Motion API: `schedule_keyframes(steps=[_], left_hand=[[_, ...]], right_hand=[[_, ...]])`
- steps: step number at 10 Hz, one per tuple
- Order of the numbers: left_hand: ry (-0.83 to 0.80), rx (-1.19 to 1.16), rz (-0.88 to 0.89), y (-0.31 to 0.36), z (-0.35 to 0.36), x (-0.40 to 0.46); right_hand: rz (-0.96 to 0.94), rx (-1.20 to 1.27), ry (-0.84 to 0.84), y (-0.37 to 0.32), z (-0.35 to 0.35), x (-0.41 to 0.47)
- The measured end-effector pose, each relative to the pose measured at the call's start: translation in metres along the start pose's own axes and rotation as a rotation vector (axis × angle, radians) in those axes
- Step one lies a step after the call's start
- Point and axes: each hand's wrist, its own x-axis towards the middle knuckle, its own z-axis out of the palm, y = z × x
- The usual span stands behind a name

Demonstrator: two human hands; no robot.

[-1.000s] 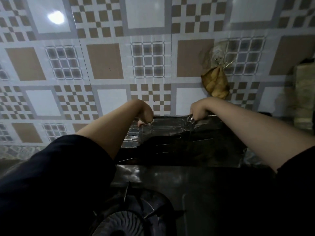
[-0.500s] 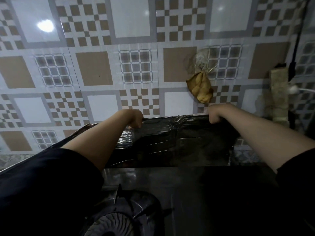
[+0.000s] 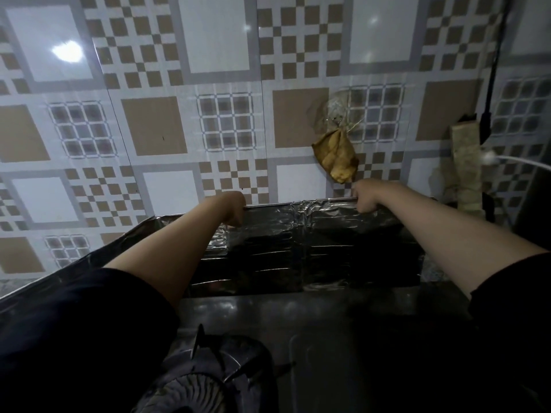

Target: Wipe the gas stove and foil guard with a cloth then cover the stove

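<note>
Gripping the top rim of the foil guard (image 3: 298, 242), both hands curl closed over its edge: left hand (image 3: 234, 210) near the fold at the guard's left corner, right hand (image 3: 364, 195) further along, well apart from it. Guard stands upright against the tiled wall (image 3: 155, 126), behind the gas stove (image 3: 343, 323). Burner (image 3: 208, 380) sits low in view, dark. Dried brown leaf packet (image 3: 335, 158) hangs on wall just above right hand. No containers visible.

Patterned tiled wall (image 3: 155, 126), brown dried leaf bundle (image 3: 335, 159) hanging, black cable (image 3: 493, 70), white cord (image 3: 518, 162)
</note>
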Motion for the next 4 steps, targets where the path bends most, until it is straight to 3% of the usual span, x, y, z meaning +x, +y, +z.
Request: schedule_keyframes(steps=[4], left_hand=[[0.162, -0.100, -0.027, 0.015, -0.001, -0.019]], right_hand=[[0.099, 0.068, 0.127, -0.009, -0.002, -0.017]])
